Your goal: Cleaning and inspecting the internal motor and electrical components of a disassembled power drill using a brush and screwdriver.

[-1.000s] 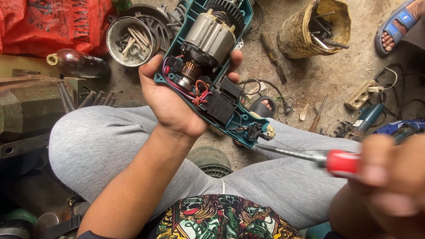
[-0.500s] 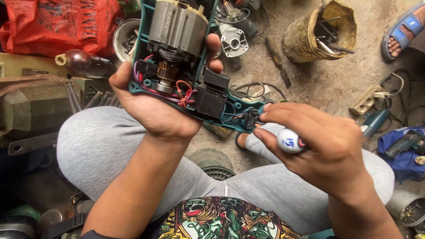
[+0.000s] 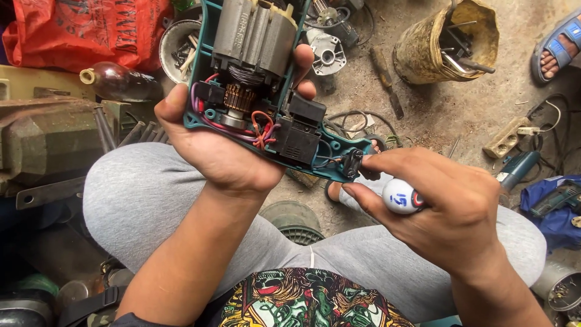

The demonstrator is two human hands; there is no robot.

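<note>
My left hand point(image 3: 218, 151) grips an opened teal power-tool housing point(image 3: 266, 91) from below, thumb on its left edge and fingers on its right side. Inside it show a grey motor block, a copper commutator, red and purple wires and a black switch. My right hand point(image 3: 442, 206) is closed around a screwdriver whose white and red handle end point(image 3: 400, 196) points toward me. Its fingertips rest at the housing's lower right end, by a black cord clamp point(image 3: 353, 162). The screwdriver's shaft is hidden by my fingers.
I sit on the ground in grey trousers. A red bag point(image 3: 78, 30) and a brown bottle point(image 3: 118, 82) lie upper left, a metal vise point(image 3: 48, 136) at left. A yellowish bucket of tools point(image 3: 445, 42) stands upper right, a blue drill point(image 3: 517, 169) at right. Another person's sandalled foot point(image 3: 560, 48) shows at the far right.
My right hand came in from the lower right and now holds the screwdriver at the housing's lower end. The left hand turned the housing more upright and nearer.
</note>
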